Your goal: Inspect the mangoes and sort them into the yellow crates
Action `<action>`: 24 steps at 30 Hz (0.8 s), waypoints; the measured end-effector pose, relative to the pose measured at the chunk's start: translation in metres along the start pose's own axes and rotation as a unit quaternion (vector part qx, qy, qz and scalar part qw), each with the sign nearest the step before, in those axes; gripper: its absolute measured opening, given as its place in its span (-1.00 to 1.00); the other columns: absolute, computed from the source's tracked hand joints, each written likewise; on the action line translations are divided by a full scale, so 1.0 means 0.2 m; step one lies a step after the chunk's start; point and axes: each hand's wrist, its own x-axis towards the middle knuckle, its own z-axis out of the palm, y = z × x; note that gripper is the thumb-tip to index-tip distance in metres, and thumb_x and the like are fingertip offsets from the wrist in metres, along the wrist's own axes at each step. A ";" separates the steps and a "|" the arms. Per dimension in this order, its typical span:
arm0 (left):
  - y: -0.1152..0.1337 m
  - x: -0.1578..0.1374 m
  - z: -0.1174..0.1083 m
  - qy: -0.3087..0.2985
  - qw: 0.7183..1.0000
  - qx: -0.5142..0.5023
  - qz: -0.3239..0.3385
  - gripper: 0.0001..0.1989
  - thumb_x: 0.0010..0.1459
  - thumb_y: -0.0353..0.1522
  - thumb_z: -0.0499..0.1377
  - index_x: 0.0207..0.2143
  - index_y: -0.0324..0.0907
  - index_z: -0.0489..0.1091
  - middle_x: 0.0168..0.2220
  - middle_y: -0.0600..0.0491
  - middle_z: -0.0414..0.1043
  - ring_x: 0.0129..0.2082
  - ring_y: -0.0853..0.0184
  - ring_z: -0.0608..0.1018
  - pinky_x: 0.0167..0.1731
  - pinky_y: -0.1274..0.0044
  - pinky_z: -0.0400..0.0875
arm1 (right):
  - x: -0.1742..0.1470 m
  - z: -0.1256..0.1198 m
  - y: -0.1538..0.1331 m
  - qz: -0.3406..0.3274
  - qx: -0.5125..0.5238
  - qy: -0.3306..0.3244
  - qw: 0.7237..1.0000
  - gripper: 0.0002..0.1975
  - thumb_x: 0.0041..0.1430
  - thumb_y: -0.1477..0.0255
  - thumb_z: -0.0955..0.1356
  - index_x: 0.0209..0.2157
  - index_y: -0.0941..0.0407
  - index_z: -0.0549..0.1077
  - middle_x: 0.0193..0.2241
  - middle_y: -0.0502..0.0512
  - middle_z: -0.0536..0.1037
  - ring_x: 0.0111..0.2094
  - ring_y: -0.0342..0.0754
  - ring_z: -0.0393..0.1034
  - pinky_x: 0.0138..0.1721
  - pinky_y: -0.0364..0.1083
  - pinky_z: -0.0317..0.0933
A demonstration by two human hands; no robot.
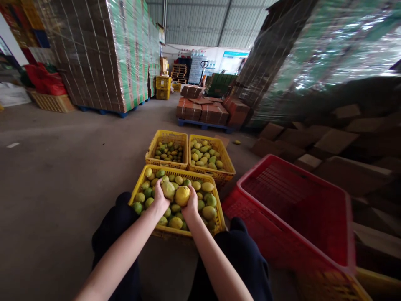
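My left hand (160, 197) is closed around a greenish-yellow lemon (168, 190). Close beside it, my right hand (191, 205) grips a yellower lemon (182, 196). Both are held above a yellow plastic crate (140, 177) full of green and yellow lemons (207, 187), between my knees. Behind this crate stand two more yellow crates. The left one (151, 150) has small, mostly green lemons (171, 149) low inside it; the right one (230, 163) holds larger yellow-green lemons (205, 154).
A red plastic crate (297, 188), seemingly on a yellow one (332, 286), stands at my right. Flattened cardboard (332, 142) lies piled beyond it. Bundled cardboard (202, 110) rests on a blue pallet (203, 124) ahead. Tall wrapped stacks (125, 54) rise on both sides. One loose lemon (237, 142) lies on the floor.
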 end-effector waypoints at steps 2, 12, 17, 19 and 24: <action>0.00 0.03 -0.02 0.020 0.999 0.030 0.028 -0.65 0.12 -0.02 0.15 -0.45 -0.09 0.39 -0.46 0.04 0.48 -0.28 0.17 0.60 -0.33 0.43 0.49 | 0.01 0.00 -0.01 0.007 0.003 -0.005 1.000 -0.81 0.08 0.23 0.36 -0.44 0.06 0.45 -0.62 -0.05 0.56 -0.56 -0.03 0.49 -0.50 -0.08 0.41; 0.03 0.04 -0.03 -0.100 0.981 0.145 0.076 -0.51 0.11 0.09 0.02 -0.57 -0.06 0.41 -0.62 -0.01 0.39 -0.37 0.12 0.55 -0.26 0.25 0.47 | 0.04 -0.03 -0.07 -0.036 -0.052 -0.048 0.997 -0.67 0.09 0.04 0.33 -0.41 0.03 0.45 -0.61 0.00 0.56 -0.64 0.02 0.45 -0.63 -0.02 0.33; 0.03 -0.02 0.01 -0.142 0.964 0.180 0.133 -0.53 0.05 0.04 0.03 -0.67 -0.08 0.35 -0.62 -0.01 0.41 -0.30 0.15 0.57 -0.26 0.37 0.48 | -0.03 -0.01 -0.06 -0.127 -0.085 -0.104 0.983 -0.51 0.03 -0.09 0.32 -0.49 0.07 0.53 -0.57 0.06 0.60 -0.53 0.02 0.49 -0.46 -0.03 0.38; 0.03 -0.03 0.02 -0.150 0.940 0.216 0.215 -0.56 0.07 -0.02 0.05 -0.70 -0.07 0.33 -0.61 0.01 0.42 -0.29 0.18 0.57 -0.21 0.42 0.46 | -0.05 0.00 -0.06 -0.178 -0.105 -0.106 0.973 -0.48 0.01 -0.11 0.32 -0.54 0.08 0.53 -0.55 0.06 0.61 -0.47 0.02 0.50 -0.36 -0.04 0.39; 0.03 -0.04 0.01 -0.183 0.869 0.298 0.351 -0.58 0.15 -0.15 0.00 -0.66 -0.11 0.41 -0.54 0.01 0.50 -0.40 0.24 0.53 -0.26 0.44 0.40 | -0.08 -0.01 -0.07 -0.279 -0.156 -0.083 0.944 -0.46 0.04 -0.08 0.30 -0.57 0.10 0.57 -0.54 0.07 0.60 -0.44 0.00 0.46 -0.30 -0.06 0.33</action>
